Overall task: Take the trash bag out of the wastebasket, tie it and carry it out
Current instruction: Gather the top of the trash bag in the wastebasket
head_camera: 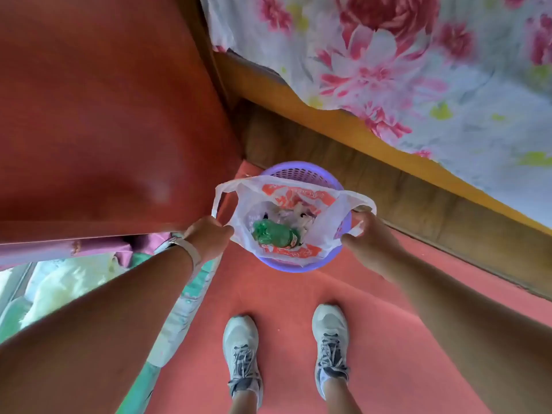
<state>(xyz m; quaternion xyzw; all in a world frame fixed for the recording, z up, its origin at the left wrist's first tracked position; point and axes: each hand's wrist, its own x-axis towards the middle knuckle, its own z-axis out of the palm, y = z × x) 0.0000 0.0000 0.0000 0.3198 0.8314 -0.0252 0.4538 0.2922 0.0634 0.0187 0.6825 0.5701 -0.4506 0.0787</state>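
A white plastic trash bag (327, 218) with orange print sits open inside a round purple wastebasket (298, 265) on the red floor. A crushed green bottle (273, 233) and crumpled white scraps lie in the bag. My left hand (209, 234) grips the bag's left handle loop at the basket's left side. The right handle is pinched by my right hand (369, 234) over the basket's right rim. The bag is stretched between both hands, its bottom still within the basket.
A red-brown table top (104, 115) overhangs on the left. A wooden bed frame (388, 144) with a floral sheet (418, 55) runs behind and to the right. My two grey shoes (286, 351) stand on the red carpet just before the basket.
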